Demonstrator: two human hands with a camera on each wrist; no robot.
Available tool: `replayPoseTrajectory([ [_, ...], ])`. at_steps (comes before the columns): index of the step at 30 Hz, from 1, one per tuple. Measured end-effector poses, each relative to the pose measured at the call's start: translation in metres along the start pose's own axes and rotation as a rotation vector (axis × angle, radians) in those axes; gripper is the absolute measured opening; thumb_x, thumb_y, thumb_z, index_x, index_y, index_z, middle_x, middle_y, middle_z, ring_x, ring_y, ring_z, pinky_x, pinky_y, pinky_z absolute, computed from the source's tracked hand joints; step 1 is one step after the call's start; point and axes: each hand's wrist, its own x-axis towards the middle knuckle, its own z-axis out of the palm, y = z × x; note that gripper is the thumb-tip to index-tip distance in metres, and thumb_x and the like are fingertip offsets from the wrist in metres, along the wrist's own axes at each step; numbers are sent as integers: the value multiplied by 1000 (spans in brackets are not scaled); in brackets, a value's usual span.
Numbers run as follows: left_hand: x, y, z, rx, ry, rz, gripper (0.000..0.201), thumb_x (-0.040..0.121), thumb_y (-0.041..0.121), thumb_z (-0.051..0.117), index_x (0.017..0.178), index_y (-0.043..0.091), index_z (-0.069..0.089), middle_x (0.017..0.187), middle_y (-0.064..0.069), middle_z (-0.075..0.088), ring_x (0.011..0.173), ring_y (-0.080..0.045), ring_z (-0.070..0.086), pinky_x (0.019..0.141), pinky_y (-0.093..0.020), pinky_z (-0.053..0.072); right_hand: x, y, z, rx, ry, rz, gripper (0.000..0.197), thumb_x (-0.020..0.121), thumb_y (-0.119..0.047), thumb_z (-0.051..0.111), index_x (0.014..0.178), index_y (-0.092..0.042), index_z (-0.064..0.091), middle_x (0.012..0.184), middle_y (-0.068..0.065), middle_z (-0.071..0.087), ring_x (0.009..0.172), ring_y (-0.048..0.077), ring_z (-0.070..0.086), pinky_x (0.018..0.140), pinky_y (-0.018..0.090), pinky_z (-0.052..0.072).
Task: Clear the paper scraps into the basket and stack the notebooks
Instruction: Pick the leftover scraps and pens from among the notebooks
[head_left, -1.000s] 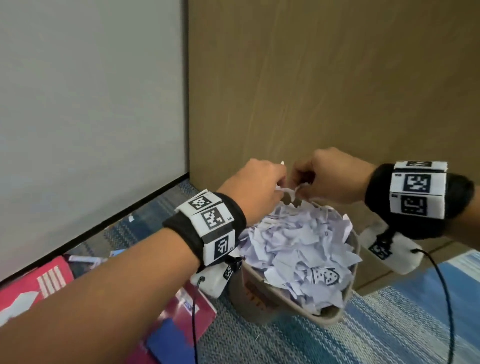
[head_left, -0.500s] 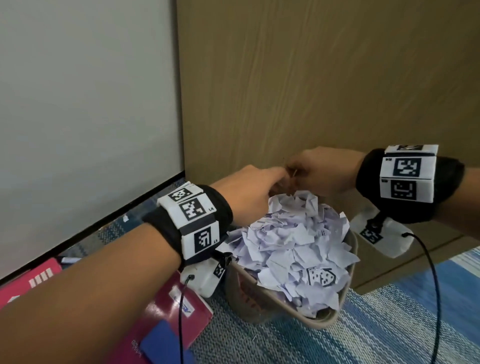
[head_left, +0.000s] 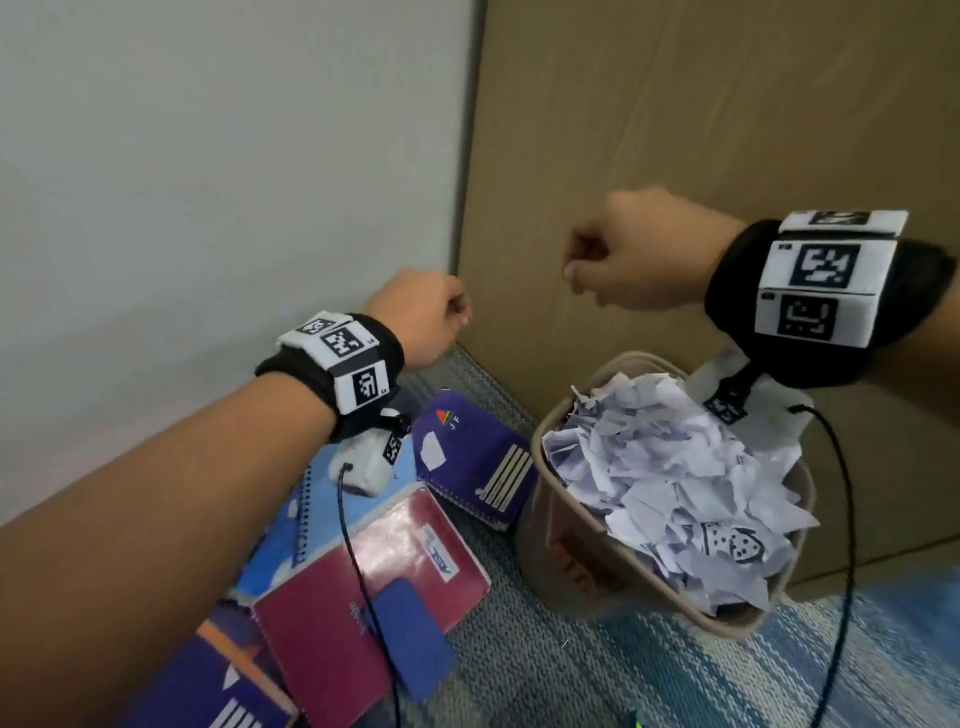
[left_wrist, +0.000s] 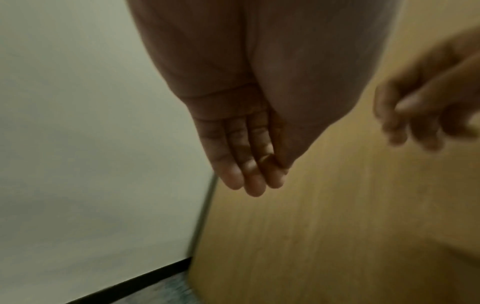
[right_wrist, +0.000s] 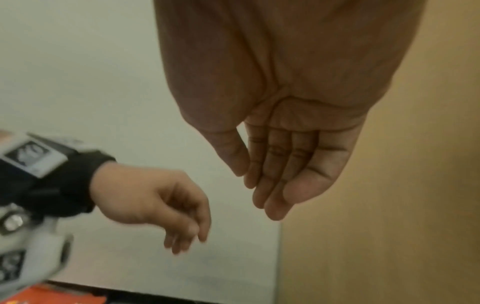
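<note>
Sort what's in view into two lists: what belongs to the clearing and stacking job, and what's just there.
Belongs to the job:
- basket, heaped with paper scraps
- stray paper scrap lying on the purple notebook
- maroon notebook
- light blue notebook
- both hands, left and right, empty

Just there:
- striped carpet
- wooden panel
- white wall

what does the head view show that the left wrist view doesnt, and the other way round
Only the head view shows the basket heaped with paper scraps, the notebooks on the carpet, a purple one and a maroon one among them, and a scrap lying on the purple cover. Only the left wrist view shows the left hand's palm side, fingers loosely extended and holding nothing. Both show the right hand apart from the left, the white wall and the wooden panel.
</note>
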Motion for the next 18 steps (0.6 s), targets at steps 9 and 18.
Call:
replayPoseTrajectory([
  [9,-57,-138,32,323,-321,-335,21,92,23,50,100,13,67,101,-14,68,91,-34,64,70,-30,47,95,-151,96,145,-37,-45,21,88,-16,52,99,-9,68,101,9,70,77,25,58,69,28,50],
  [18,-48,-186,82,263,-308,-325,29,86,5,49,113,6,59,113,-15,59,106,-33,58,85,-35,46,81,-102,280,241,-208,360,29,95,-21,52,119,-5,56,121,17,62,115,33,57,85,32,46],
])
